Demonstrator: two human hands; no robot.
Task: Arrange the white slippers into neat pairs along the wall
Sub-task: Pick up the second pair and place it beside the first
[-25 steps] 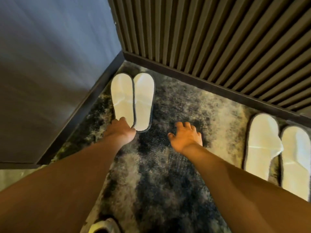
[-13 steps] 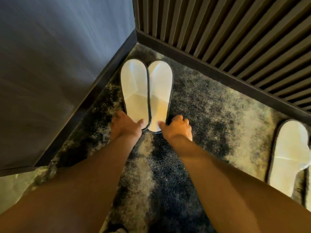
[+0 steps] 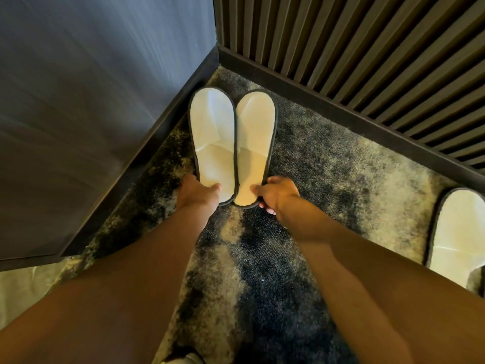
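Observation:
Two white slippers with dark trim lie side by side in the corner, toes toward the walls. My left hand (image 3: 198,193) grips the heel of the left slipper (image 3: 212,135), thumb on its insole. My right hand (image 3: 278,194) grips the heel of the right slipper (image 3: 254,143), thumb on top and fingers curled under its edge. The two slippers touch along their inner edges. Another white slipper (image 3: 458,237) lies at the right edge of the view, partly cut off by the frame and my right arm.
A smooth grey wall (image 3: 91,88) stands on the left and a dark slatted wall (image 3: 354,48) at the back, both with dark baseboards. The floor is a mottled dark and beige carpet (image 3: 328,185). Something pale shows at the bottom edge between my arms.
My right hand moved left from the carpet onto the right slipper's heel. Both hands now hold the pair's heels. The view shifted, so the pair sits more to the centre.

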